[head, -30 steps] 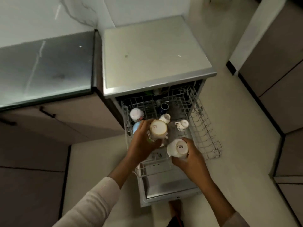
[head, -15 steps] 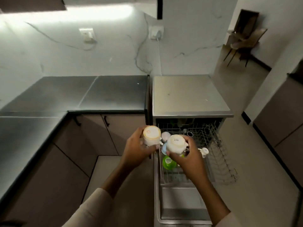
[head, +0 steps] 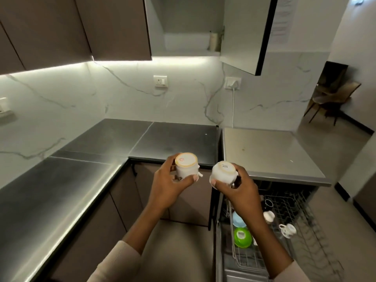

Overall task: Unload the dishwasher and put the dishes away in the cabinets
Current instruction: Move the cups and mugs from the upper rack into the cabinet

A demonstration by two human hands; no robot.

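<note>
Since half a second earlier both hands had risen clear of the dishwasher rack (head: 301, 210), the left hand (head: 168, 186) gripping an upturned yellow-rimmed mug (head: 186, 167) and the right hand (head: 241, 189) curled round an upturned white cup (head: 222, 173), before the steel countertop (head: 173, 139), beneath an open wall cabinet (head: 184, 42).

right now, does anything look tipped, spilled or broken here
Nothing spilled or broken shows. The left hand grips a tall white cup and the right hand a rounder white cup, both upside down. In the dishwasher rack a small handled cup seems tipped on its side. The upper cabinet door stands open.
</note>
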